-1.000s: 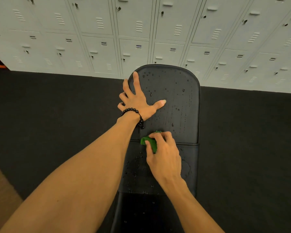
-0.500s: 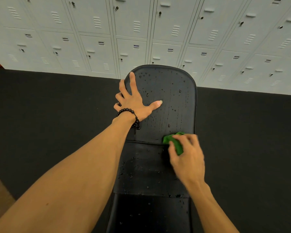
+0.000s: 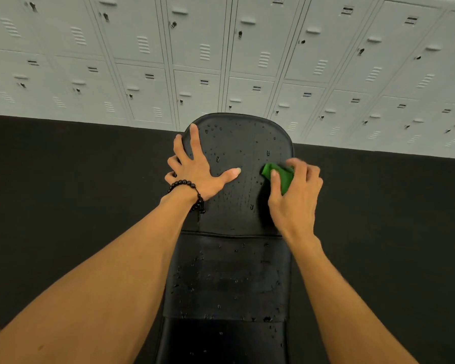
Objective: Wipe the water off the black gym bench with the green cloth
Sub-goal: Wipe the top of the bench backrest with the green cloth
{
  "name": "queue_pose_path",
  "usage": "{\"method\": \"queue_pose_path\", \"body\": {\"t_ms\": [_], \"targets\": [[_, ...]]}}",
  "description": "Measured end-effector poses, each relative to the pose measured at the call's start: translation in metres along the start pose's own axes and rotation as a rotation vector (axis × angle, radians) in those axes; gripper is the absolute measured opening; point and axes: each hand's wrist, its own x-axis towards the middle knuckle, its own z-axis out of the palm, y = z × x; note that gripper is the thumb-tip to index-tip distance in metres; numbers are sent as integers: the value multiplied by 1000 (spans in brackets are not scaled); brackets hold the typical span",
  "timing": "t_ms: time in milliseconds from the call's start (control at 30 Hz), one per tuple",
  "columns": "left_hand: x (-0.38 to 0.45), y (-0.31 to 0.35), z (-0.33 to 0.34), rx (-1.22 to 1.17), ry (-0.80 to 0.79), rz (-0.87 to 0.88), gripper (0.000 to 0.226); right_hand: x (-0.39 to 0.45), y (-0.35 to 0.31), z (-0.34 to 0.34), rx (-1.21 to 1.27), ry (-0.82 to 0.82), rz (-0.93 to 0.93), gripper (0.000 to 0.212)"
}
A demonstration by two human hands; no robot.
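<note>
The left hand [image 3: 199, 169] is laid flat, fingers spread, on the far left part of the counter [image 3: 229, 271], nothing being grasped; its outer fingers are draped over the left edge; a black bead bracelet [image 3: 192, 191] is worn at the wrist. Water drops [image 3: 217, 158] are scattered over the far pad between the hands, and more are seen on the middle pad nearer the person. The cloth [image 3: 280, 176] is bunched and grasped by the right hand [image 3: 296, 195], thumb and fingers curled round it, and is pressed on the counter by the far pad's right edge. Dark floor [image 3: 76, 193] is seen either side; pale lockers [image 3: 221, 61] are ranged behind.
</note>
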Motion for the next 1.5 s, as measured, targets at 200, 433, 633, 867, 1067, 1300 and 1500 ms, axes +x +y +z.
{"method": "queue_pose_path", "body": {"t_ms": [200,433,633,867,1067,1300,1500], "targets": [[0,1,-1,0,-5,-1,131,-82,32,-5,-234,-32,-143,46],[0,1,0,-9,-17,-6,131,20,22,6,214,56,206,45],[1,1,0,-3,-25,-10,132,-49,34,-5,122,-20,140,40],[1,0,0,-5,-21,-16,131,37,9,6,300,38,256,26],[1,2,-1,-3,-28,-18,132,-19,23,1,215,-2,234,43],[3,0,2,3,-19,-14,132,105,-8,16,199,-106,161,33],[2,1,2,10,-11,-19,131,143,-22,23,46,-275,-87,27]]}}
